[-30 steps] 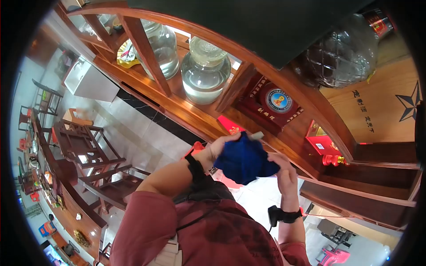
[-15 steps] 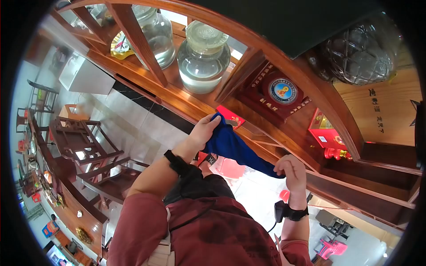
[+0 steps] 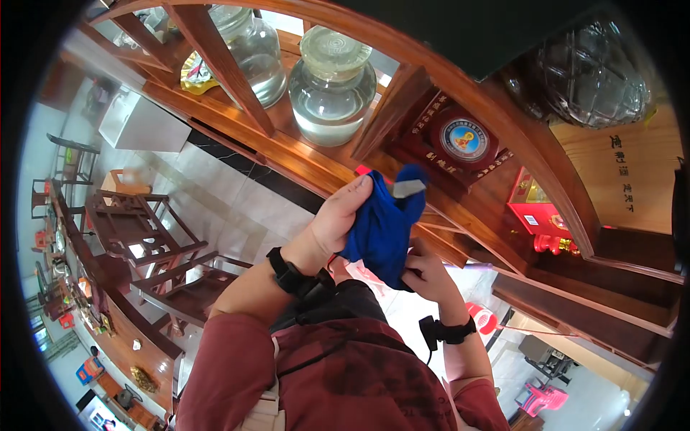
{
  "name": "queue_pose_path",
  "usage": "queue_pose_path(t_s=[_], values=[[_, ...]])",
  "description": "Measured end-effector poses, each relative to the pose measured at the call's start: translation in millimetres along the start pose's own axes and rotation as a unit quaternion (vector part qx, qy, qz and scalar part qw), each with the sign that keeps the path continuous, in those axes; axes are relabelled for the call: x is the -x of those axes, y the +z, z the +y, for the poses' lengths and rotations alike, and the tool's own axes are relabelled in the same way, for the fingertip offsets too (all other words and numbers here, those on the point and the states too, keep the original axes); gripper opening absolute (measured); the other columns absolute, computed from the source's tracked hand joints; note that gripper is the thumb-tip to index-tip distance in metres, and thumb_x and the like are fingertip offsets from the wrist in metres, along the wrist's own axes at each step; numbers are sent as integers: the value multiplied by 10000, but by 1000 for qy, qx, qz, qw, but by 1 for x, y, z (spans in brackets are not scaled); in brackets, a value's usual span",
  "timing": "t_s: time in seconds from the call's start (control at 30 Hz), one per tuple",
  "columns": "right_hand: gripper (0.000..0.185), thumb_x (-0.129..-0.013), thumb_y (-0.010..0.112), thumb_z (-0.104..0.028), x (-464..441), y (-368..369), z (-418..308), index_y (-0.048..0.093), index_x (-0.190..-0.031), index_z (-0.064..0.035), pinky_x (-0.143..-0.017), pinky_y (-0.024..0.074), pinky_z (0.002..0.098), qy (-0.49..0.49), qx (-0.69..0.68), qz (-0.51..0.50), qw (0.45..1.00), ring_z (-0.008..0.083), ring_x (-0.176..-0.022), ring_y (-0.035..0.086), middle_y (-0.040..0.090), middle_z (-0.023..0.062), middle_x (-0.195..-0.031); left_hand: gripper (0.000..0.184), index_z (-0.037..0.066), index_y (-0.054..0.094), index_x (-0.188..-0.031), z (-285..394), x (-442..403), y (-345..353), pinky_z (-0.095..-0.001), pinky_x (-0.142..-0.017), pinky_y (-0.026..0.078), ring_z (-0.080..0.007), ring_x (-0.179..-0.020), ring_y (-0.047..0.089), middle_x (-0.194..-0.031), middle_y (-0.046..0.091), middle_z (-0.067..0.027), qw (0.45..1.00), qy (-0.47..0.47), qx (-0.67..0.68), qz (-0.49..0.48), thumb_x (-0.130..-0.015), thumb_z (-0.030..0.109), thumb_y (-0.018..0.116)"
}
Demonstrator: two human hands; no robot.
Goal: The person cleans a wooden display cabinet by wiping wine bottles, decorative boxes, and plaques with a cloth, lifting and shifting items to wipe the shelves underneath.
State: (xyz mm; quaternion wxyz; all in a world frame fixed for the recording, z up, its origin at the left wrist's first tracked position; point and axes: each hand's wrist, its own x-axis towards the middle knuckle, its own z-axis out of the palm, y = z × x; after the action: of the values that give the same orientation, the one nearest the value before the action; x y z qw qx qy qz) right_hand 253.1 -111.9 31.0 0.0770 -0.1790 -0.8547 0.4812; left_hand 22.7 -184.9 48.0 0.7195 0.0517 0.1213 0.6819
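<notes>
A blue cloth [image 3: 384, 230] hangs bunched between my two hands, with a pale tag showing near its top. My left hand [image 3: 343, 214] grips its upper left side, thumb lying over the fabric. Lower on the right, my right hand [image 3: 431, 274] pinches the cloth's edge with bent fingers. Just beyond the cloth is the wooden shelf unit [image 3: 302, 161], where a lidded glass jar [image 3: 333, 93] of clear liquid stands. A dark red box with a round emblem [image 3: 463, 138] lies in the compartment to its right.
A second glass jar [image 3: 260, 65] stands further left. At right are a red and gold box [image 3: 535, 208], a large textured bottle [image 3: 593, 75] and a wooden box with writing [image 3: 611, 172]. Dark wooden chairs [image 3: 133, 233] stand at left; a red basket [image 3: 481, 318] is on the floor.
The cloth, stretched out diagonally half a second ago, is now bunched up. My right hand has moved left, closer to my left hand, and the tag shows again.
</notes>
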Motion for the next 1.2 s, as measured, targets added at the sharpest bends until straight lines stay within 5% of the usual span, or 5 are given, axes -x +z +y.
queue_pose_path(t_s=[0.2, 0.4, 0.6, 0.8, 1.2], values=[[295, -820, 687, -200, 2, -5, -17, 618, -985, 35, -652, 433, 260, 105, -207, 49, 971, 121, -739, 539, 568, 96, -818, 468, -18, 508, -1222, 0, 0, 4, -418, -951, 474, -274, -1069, 596, -1191, 592, -166, 999, 6, -30, 35, -989, 379, 426], [270, -856, 568, -219, -10, -37, -59, 654, -924, 27, -758, 477, 388, 88, 284, -62, 953, 341, -904, 584, 638, 165, -983, 300, 12, 574, -1107, 1, -9, -13, -310, -748, 508, -173, -875, 632, -1018, 649, -92, 881, 55, -459, 103, -973, 274, 519], [396, -940, 485, -167, -8, -31, -27, 497, -1278, 39, -971, 402, 341, 50, -371, 124, 919, 262, -1164, 529, 580, 202, -1189, 534, 8, 519, -1166, -9, -46, -22, -421, -874, 447, -382, -991, 531, -1029, 538, -210, 646, 187, -723, 157, -719, 187, 752], [513, -899, 570, -175, -102, -49, 20, 394, -1306, 82, -886, 464, 375, 58, 19, 172, 983, 335, -1045, 610, 607, 267, -1106, 742, -98, 226, -1392, -38, -85, -28, -465, -972, 404, -495, -1140, 429, -1268, 395, -338, 580, 294, -727, 220, -716, -39, 525], [460, -880, 517, -202, -127, -64, 43, 440, -1241, 74, -677, 494, 500, 105, 401, 72, 907, 434, -767, 623, 633, 261, -802, 683, 118, 341, -1407, -16, -120, -56, -427, -923, 461, -358, -1154, 518, -1361, 450, -196, 572, 237, -759, 199, -757, 53, 541]])
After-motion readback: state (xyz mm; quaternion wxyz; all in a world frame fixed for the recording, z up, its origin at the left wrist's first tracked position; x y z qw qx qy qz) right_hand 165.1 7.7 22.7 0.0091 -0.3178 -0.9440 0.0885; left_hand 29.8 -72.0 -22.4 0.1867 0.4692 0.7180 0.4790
